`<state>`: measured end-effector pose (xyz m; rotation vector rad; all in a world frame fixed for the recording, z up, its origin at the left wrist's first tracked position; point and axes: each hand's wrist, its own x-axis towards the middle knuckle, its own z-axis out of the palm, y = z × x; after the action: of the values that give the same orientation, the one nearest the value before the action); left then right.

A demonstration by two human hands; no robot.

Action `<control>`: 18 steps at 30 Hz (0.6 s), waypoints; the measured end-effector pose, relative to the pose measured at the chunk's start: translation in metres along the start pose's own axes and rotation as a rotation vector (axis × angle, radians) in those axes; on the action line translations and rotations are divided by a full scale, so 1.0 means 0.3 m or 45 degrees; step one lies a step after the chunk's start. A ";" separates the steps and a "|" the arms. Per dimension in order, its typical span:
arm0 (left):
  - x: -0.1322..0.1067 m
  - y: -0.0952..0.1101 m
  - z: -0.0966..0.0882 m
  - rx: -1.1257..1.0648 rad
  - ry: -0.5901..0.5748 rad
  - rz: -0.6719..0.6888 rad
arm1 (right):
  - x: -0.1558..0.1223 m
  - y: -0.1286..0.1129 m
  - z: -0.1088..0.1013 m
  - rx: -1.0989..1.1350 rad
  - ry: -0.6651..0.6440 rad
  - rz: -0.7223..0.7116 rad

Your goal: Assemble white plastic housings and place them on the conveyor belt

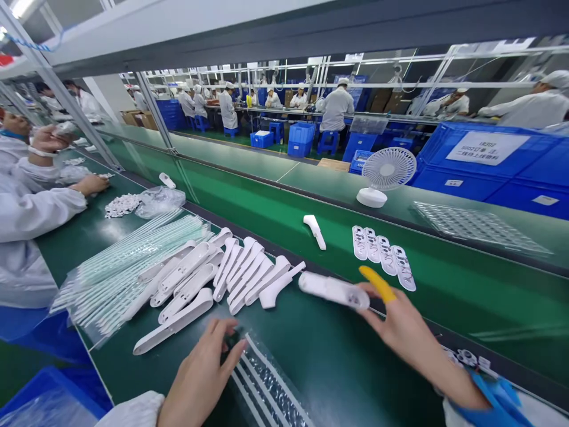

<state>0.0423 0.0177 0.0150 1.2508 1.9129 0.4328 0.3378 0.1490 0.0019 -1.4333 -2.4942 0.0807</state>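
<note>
Apparently a white casing (326, 287) is being handled, pinched by the right hand (393, 317) near the tabletop's (342, 362) far edge; moving it likely calls for steadiness. The left hand (208, 363), loosely spread, hovers beside bagged strips (272, 388).

Bagged strips (272, 388): ran past bottom edge. Blue bin (77, 393): was cut off, lower left. Small label (546, 200): print was too small.

White sleeves (136, 410), blue right cuff (494, 400), yellow finger cover (377, 283).
</note>
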 end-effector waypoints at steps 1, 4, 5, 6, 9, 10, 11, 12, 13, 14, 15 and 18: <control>0.009 -0.018 -0.002 0.069 0.037 0.015 | 0.041 0.049 -0.013 -0.140 -0.044 0.109; 0.024 -0.071 0.018 0.138 0.059 0.057 | 0.124 0.182 -0.036 -0.389 -0.158 0.257; 0.027 -0.084 0.029 0.133 0.045 0.061 | 0.136 0.217 -0.038 -0.417 -0.177 0.261; 0.029 -0.094 0.039 0.127 0.031 0.065 | 0.141 0.247 -0.038 -0.432 -0.191 0.254; 0.038 -0.099 0.059 0.131 -0.011 0.061 | 0.134 0.309 -0.041 -0.484 -0.259 0.225; 0.041 -0.094 0.061 0.132 -0.030 0.051 | 0.131 0.321 -0.045 -0.498 -0.280 0.213; 0.044 -0.088 0.062 0.127 -0.054 0.039 | 0.132 0.329 -0.051 -0.512 -0.296 0.200; 0.046 -0.081 0.061 0.123 -0.077 0.029 | 0.137 0.333 -0.059 -0.527 -0.305 0.187; 0.049 -0.074 0.061 0.118 -0.097 0.022 | 0.148 0.332 -0.067 -0.544 -0.303 0.172; 0.050 -0.069 0.061 0.111 -0.116 0.020 | 0.165 0.325 -0.074 -0.565 -0.290 0.154; 0.052 -0.065 0.061 0.106 -0.134 0.021 | 0.187 0.312 -0.078 -0.588 -0.268 0.131; 0.056 -0.064 0.072 0.106 -0.126 0.041 | 0.279 0.247 -0.067 -0.653 -0.183 -0.009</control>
<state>0.0439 0.0207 -0.0184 1.3340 1.8455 0.3048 0.3654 0.2568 0.0247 -1.6479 -2.7662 -0.5099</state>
